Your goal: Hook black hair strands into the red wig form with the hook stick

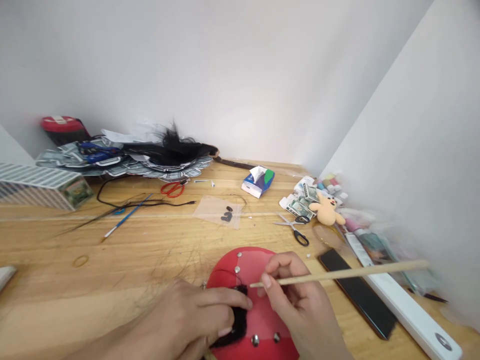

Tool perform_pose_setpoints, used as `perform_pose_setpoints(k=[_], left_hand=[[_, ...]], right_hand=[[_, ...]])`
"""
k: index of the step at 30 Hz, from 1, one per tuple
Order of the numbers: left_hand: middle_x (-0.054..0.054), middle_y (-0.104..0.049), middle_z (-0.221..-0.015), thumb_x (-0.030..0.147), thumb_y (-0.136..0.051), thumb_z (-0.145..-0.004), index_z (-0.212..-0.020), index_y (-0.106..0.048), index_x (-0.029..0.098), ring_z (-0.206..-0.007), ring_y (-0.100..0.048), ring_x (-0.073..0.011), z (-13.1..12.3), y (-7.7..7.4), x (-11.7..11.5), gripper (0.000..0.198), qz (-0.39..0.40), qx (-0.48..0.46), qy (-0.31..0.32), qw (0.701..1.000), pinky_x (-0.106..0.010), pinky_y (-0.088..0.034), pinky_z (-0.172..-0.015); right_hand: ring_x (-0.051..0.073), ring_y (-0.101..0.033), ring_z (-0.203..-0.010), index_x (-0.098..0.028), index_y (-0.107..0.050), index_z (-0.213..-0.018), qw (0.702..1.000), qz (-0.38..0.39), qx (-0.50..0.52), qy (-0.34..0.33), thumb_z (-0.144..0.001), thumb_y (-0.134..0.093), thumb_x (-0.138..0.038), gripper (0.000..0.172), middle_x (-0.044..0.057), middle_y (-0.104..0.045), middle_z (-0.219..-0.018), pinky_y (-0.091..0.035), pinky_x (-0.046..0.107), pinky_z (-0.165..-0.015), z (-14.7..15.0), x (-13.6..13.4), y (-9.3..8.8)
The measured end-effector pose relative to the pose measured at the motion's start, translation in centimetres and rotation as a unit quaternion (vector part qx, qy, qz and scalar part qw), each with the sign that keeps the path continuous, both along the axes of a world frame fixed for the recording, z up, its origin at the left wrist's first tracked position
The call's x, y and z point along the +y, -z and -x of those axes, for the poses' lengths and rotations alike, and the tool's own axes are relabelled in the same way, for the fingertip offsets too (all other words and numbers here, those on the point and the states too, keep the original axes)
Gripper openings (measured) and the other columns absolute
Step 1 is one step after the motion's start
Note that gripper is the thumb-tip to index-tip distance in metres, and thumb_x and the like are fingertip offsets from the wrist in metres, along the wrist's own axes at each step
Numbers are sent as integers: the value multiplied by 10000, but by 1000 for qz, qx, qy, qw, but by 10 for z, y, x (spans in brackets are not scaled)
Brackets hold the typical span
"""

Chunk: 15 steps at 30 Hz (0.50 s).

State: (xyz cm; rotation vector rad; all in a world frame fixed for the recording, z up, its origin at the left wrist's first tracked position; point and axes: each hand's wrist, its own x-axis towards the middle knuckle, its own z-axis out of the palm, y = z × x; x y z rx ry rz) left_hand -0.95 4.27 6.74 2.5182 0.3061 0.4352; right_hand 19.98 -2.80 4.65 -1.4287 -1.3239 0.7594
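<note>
My right hand pinches a long, tapered wooden stick between thumb and fingers, its narrow tip pointing left. Below the hands lies a round red pad with a paler red band and several shiny metal studs. A tuft of black hair rests on this pad, partly covered by my left hand. The left fingers hold the tuft down, the index finger stretched across it. The stick's tip is close to the tuft's upper right edge; whether they touch, I cannot tell.
Black-handled scissors, a phone and a long white box lie to the right. Further back are a tissue pack, a clear bag, red-handled scissors, a blue brush and a hair bundle.
</note>
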Motion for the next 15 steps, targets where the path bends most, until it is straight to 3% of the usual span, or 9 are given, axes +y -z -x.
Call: perform_pose_setpoints(k=[4,8,15], left_hand=[[-8,-744,-1149,167,-449,-997,-1049,-690,217,-1015,-703,-150,1,6,0,251,152,-57,-44,986,-149,-494,-852],[37,-744,-1117,261,-493,-1006,-1049,-700,277,-1022,-685,-134,2,19,-2,212,277,-71,-81,955,-147,-462,-901],[7,-726,-1066,380,-481,-1015,-1002,-721,269,-930,-659,-155,1,32,0,265,394,-83,-88,911,-210,-459,-827]], right_hand=[[141,-591,-647,-241,-586,-830,997,57,47,-38,-923,-586,-295,107,-28,-598,-715,-445,217,-575,-9,0,-3],[128,-555,-665,-232,-571,-812,986,114,95,-71,-923,-627,-336,162,-18,-621,-787,-460,225,-631,-15,-1,-8],[167,-614,-844,-239,-552,-821,990,76,15,-116,-973,-546,-274,156,-2,-596,-869,-485,276,-767,-17,-4,-15]])
